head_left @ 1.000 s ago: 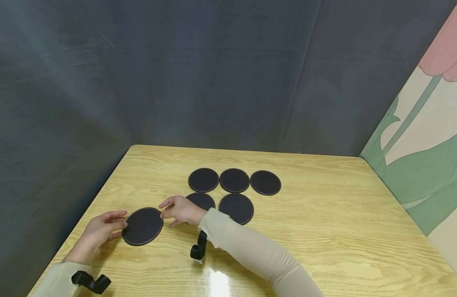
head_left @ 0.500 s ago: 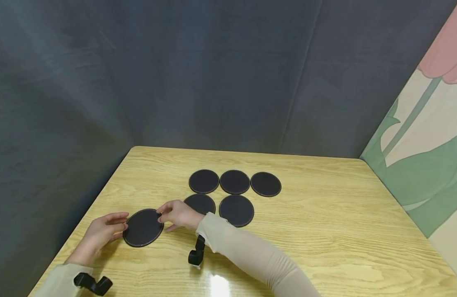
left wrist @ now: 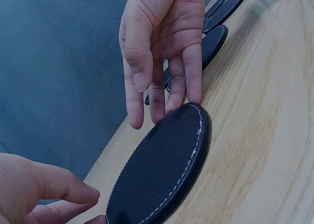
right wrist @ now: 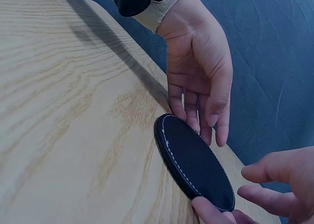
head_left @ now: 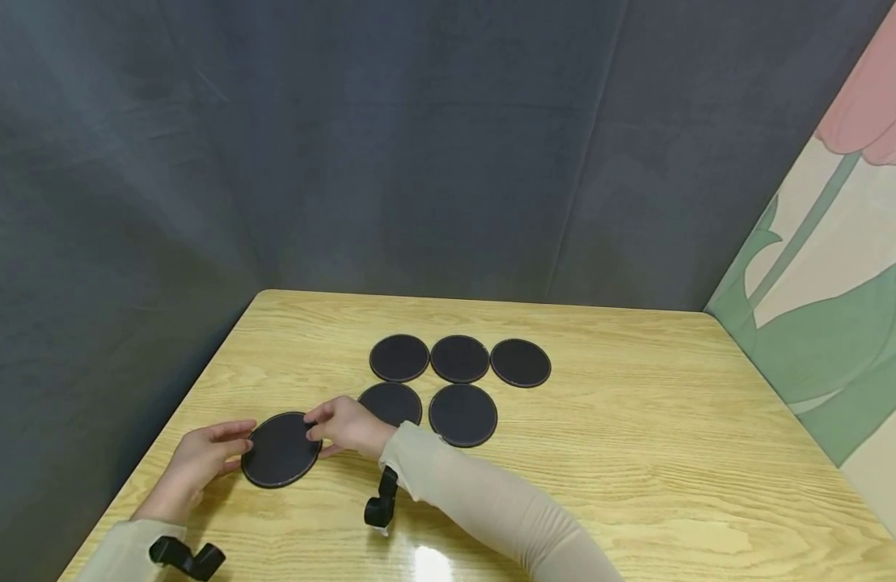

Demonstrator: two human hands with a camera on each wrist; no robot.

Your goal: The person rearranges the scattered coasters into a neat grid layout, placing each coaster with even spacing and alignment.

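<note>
A round black coaster (head_left: 281, 450) with pale stitching lies flat on the wooden table (head_left: 637, 461), near its left front. My left hand (head_left: 204, 457) touches its left edge with straight fingers. My right hand (head_left: 340, 425) reaches across and touches its right edge with its fingertips. In the left wrist view the right hand's fingers (left wrist: 171, 81) stand on the far rim of the coaster (left wrist: 167, 170), and the left hand (left wrist: 44, 192) is at its near rim. The right wrist view shows the left hand (right wrist: 201, 81) behind the coaster (right wrist: 194, 162) and the right hand's thumb (right wrist: 211, 210) at its near edge.
Several more black coasters lie mid-table: a back row of three (head_left: 459, 358) and two in front (head_left: 462, 415), one partly behind my right hand. A dark curtain (head_left: 419, 145) closes the back and left. A flowered panel (head_left: 819, 283) stands on the right.
My right hand has moved left from beside the coaster until its fingertips lie on the coaster's right edge. The left hand has stayed at the left edge.
</note>
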